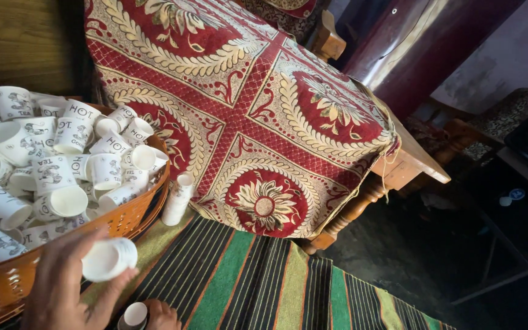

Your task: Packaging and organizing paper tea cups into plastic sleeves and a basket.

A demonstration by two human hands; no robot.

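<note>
My left hand (62, 287) is at the lower left and holds a small stack of white paper cups (109, 259) on its side, just in front of an orange woven basket (131, 220). The basket is heaped with several loose white printed paper cups (62, 159). My right hand (161, 316) shows only partly at the bottom edge, its fingers around another white cup (134, 315) seen from its base. A tall upright stack of nested cups (178, 199) stands beside the basket's right rim.
A green, black and orange striped cloth (258, 287) covers the surface under the basket. A red and cream floral cloth (245, 110) drapes over a wooden bed or table with a turned leg (352, 211). Dark floor lies to the right.
</note>
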